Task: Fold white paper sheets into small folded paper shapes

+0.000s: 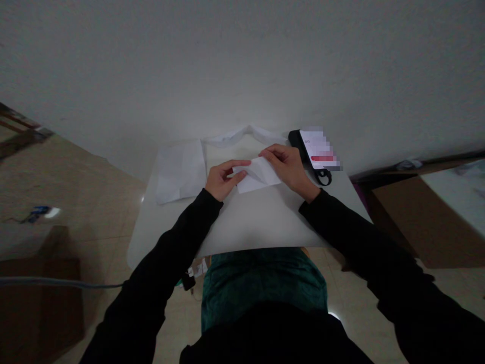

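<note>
Between my two hands is a small piece of folded white paper [261,177], held just above the white table. My left hand [224,179] pinches its left edge between thumb and fingers. At the upper right, my right hand [286,164] grips the paper's top edge with thumb and forefinger. A crease runs across the middle of the paper. Left of my left hand lies a stack of white paper sheets [182,169]. Behind both hands, a folded white paper strip [246,132] bends along the table's back edge.
The white table [242,227] stands against a pale wall [242,65]. Near its right back corner are a black case with a strap [297,139] and a phone-like lit screen [314,144], partly pixelated. A cardboard box [428,217] sits to the right. A grey cable [56,282] crosses at left.
</note>
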Demonstrator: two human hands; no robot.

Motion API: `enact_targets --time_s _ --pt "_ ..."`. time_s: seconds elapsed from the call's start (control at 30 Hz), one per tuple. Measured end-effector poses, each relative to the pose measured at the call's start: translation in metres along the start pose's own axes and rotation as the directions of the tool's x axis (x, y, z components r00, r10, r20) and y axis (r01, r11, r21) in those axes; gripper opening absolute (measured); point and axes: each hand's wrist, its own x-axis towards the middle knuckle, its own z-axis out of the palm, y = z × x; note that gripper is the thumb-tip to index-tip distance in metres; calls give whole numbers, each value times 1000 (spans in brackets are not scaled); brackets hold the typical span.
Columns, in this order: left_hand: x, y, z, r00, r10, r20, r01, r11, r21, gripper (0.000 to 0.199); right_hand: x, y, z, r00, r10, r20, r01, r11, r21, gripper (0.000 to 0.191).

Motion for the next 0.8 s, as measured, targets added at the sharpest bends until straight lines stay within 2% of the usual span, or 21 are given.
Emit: enact_targets --time_s 0.07,0.13,0.17,0.23,0.27,0.33,0.4,0.5,0.6,0.7,0.8 --pt "-3 2 2 997 -54 -55 55 998 20 37 -7 -15 -5 993 -84 -85 73 990 -118 26" --pt "-12 11 3 992 -99 -83 102 994 39 40 -23 -37 -13 957 -242 -158 192 942 -276 30" --pt "-20 16 4 991 -96 -93 102 993 60 38 -35 -49 -17 940 -316 -130 262 910 -323 34" --pt "-41 29 6 990 -51 -133 68 989 128 35 -64 -69 -22 914 -403 55 397 854 -336 49" --pt "-54 34 8 987 -32 -161 61 982 181 33 -80 -75 -23 894 -410 181 447 834 -324 59" --pt "-81 41 14 982 -25 -189 85 945 315 28 -110 -79 -21 862 -332 384 466 817 -340 70" --pt "-106 43 21 975 -15 -220 113 892 439 22 -134 -73 -15 847 -263 462 468 782 -412 67" --pt "-132 41 28 976 21 -219 114 802 586 22 -155 -58 -7 810 -276 517 516 755 -405 49" --pt "-144 38 24 972 81 -219 97 715 692 21 -161 -53 -4 789 -294 539 530 769 -357 38" --pt "-147 32 16 964 181 -193 30 649 760 18 -162 -56 -3 795 -265 545 513 773 -373 47" --pt "-149 26 11 933 252 -255 46 622 781 10 -165 -58 3 785 -248 568 523 757 -391 55"
